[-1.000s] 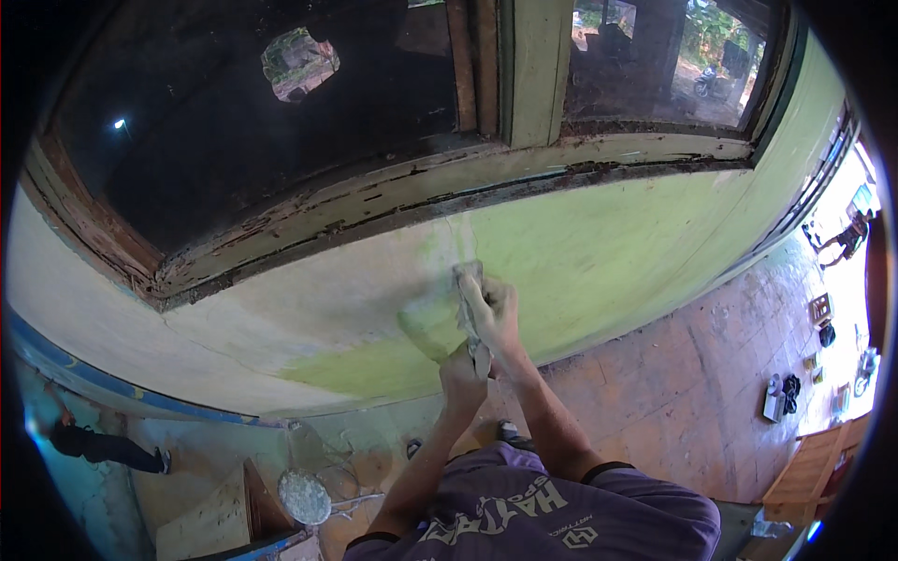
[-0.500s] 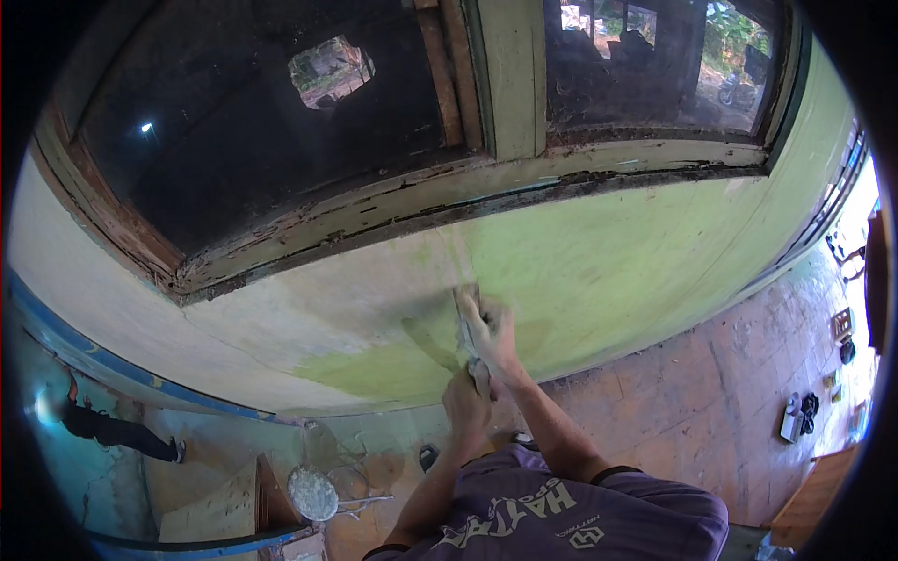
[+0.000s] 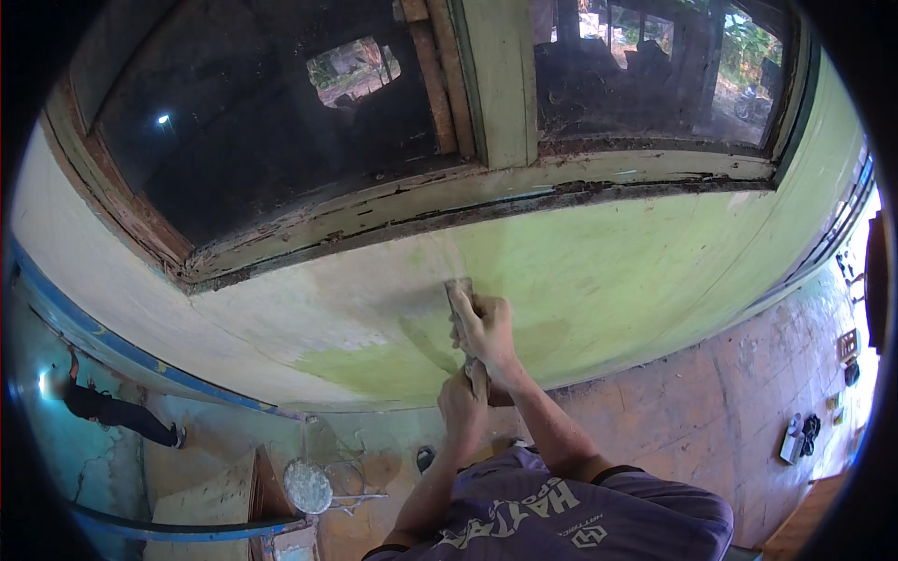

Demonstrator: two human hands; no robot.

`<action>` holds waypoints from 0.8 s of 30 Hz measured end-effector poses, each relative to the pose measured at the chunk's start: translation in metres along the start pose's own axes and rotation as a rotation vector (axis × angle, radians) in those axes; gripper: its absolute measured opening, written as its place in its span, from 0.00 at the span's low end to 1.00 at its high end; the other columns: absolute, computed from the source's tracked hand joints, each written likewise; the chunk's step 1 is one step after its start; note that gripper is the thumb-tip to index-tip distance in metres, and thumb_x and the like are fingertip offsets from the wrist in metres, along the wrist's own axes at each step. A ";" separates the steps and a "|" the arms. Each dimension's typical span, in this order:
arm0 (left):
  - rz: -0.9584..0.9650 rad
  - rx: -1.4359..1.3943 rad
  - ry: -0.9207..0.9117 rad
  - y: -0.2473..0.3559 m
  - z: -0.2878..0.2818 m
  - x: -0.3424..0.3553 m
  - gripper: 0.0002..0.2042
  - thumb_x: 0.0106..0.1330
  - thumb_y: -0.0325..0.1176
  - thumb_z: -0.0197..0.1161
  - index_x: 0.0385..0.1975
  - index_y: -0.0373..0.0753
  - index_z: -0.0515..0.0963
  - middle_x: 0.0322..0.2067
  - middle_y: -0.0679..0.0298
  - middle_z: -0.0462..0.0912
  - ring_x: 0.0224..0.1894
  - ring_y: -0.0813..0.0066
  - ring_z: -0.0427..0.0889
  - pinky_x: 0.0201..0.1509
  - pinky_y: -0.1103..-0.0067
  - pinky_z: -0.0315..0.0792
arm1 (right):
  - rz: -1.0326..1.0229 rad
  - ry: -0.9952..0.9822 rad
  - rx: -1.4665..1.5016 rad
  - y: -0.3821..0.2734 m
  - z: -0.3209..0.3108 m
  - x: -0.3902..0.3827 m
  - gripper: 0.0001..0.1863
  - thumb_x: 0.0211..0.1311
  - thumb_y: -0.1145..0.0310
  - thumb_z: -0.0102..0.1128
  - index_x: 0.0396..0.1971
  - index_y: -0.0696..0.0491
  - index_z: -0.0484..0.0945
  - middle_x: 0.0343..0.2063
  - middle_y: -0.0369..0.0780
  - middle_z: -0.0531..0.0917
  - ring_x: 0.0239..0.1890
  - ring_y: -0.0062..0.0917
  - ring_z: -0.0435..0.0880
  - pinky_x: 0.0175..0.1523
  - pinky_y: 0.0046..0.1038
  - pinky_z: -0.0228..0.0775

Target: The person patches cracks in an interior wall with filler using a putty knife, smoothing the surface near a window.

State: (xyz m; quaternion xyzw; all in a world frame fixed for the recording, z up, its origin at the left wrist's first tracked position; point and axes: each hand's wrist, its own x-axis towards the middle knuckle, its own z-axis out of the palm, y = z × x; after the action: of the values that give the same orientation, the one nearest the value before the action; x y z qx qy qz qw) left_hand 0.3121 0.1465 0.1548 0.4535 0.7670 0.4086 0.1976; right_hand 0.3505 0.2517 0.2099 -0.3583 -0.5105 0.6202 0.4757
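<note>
My right hand (image 3: 488, 329) is closed around a flat scraper (image 3: 458, 284), whose upper edge lies against the wall (image 3: 580, 271) below the window. Just beneath it, my left hand (image 3: 462, 404) is closed around the lower, handle-like part between the two hands. A brownish flat piece shows beside the left hand; whether it belongs to the same tool, I cannot tell. The wall is pale and whitish to the left of my hands and yellow-green to the right, with a green patch lower left.
Above is a worn wooden window frame (image 3: 505, 173) with dark, broken panes. A person (image 3: 112, 407) stands by the wall at far left. Lower left are a round pale-topped stool (image 3: 307, 485) and a wooden cabinet (image 3: 210, 496). Small items lie on the tiled floor (image 3: 683, 411) at right.
My hands and the scraper have shifted slightly left along the wall. The view has tilted a little, and the far person's pose has changed slightly.
</note>
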 end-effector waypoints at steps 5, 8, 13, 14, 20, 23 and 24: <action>0.104 -0.053 0.153 0.053 -0.036 0.021 0.24 0.71 0.45 0.47 0.23 0.29 0.75 0.21 0.43 0.77 0.28 0.39 0.77 0.34 0.56 0.68 | -0.161 -0.023 0.022 -0.073 0.025 0.009 0.24 0.67 0.58 0.56 0.16 0.61 0.74 0.09 0.36 0.74 0.11 0.16 0.74 0.16 0.21 0.65; 0.177 -0.071 0.219 0.059 -0.035 0.025 0.24 0.72 0.45 0.46 0.22 0.29 0.75 0.21 0.43 0.77 0.28 0.38 0.76 0.33 0.56 0.67 | -0.188 -0.039 0.067 -0.081 0.026 0.014 0.25 0.67 0.58 0.57 0.15 0.60 0.74 0.09 0.35 0.73 0.11 0.15 0.73 0.16 0.20 0.65; 0.051 -0.032 0.100 0.005 -0.002 0.002 0.23 0.72 0.46 0.46 0.25 0.29 0.76 0.21 0.43 0.77 0.27 0.39 0.76 0.33 0.56 0.67 | -0.074 -0.048 0.031 -0.005 0.006 0.005 0.24 0.68 0.58 0.56 0.16 0.60 0.74 0.10 0.34 0.73 0.12 0.15 0.74 0.17 0.20 0.65; 0.014 0.018 0.090 0.002 0.002 -0.001 0.23 0.72 0.46 0.46 0.26 0.29 0.76 0.21 0.43 0.77 0.26 0.39 0.76 0.33 0.56 0.67 | -0.008 -0.040 0.032 0.006 0.003 0.002 0.24 0.68 0.58 0.56 0.16 0.60 0.74 0.10 0.34 0.73 0.12 0.15 0.74 0.17 0.21 0.65; 0.058 -0.109 0.158 0.021 -0.026 0.022 0.25 0.72 0.46 0.47 0.22 0.28 0.75 0.19 0.41 0.75 0.25 0.39 0.76 0.30 0.57 0.66 | -0.208 -0.040 -0.098 -0.045 0.032 0.011 0.21 0.67 0.64 0.56 0.19 0.65 0.76 0.11 0.37 0.74 0.13 0.15 0.75 0.19 0.22 0.66; 0.068 -0.187 0.162 0.035 -0.037 0.025 0.25 0.72 0.45 0.46 0.21 0.28 0.74 0.18 0.42 0.75 0.25 0.39 0.76 0.29 0.57 0.66 | -0.203 -0.116 -0.017 -0.063 0.040 0.015 0.21 0.67 0.60 0.57 0.17 0.60 0.74 0.12 0.34 0.73 0.14 0.14 0.74 0.17 0.19 0.64; 0.069 -0.226 0.150 0.035 -0.037 0.025 0.24 0.72 0.45 0.46 0.21 0.29 0.74 0.18 0.42 0.75 0.25 0.39 0.75 0.30 0.56 0.65 | -0.203 -0.115 -0.014 -0.057 0.038 0.014 0.21 0.67 0.60 0.57 0.17 0.60 0.74 0.12 0.34 0.73 0.14 0.14 0.74 0.17 0.19 0.64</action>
State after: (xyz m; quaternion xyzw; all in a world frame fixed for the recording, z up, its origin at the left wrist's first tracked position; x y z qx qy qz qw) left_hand 0.2927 0.1601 0.2066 0.4227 0.7125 0.5318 0.1756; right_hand 0.3239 0.2553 0.2749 -0.2722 -0.5749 0.5847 0.5034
